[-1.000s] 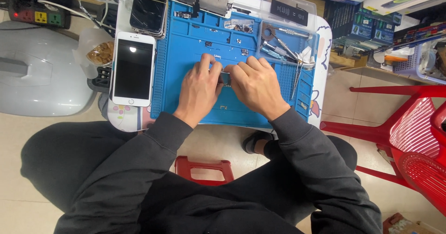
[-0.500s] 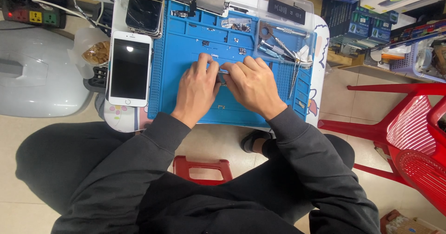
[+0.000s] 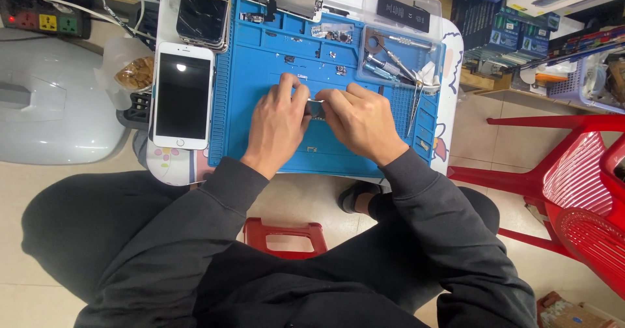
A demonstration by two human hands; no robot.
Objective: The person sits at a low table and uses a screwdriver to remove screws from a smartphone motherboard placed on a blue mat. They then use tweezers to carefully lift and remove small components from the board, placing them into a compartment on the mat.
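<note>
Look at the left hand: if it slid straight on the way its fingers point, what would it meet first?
Probably the small screws on the blue mat, up and right of the left hand; next the clear tool tray. Depth is hard to judge.

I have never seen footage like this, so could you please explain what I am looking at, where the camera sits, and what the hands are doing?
The camera sits on a person's head and looks down, so you see their own arms, lap and a red stool below. There is no machine here. The left hand and the right hand meet over a blue work mat and pinch a small metal part between the fingertips; what it is cannot be told. On the mat lie tiny loose parts and a clear tray of tools. Beside the mat lies a white phone with a dark screen, and above it a second, dark phone.
</note>
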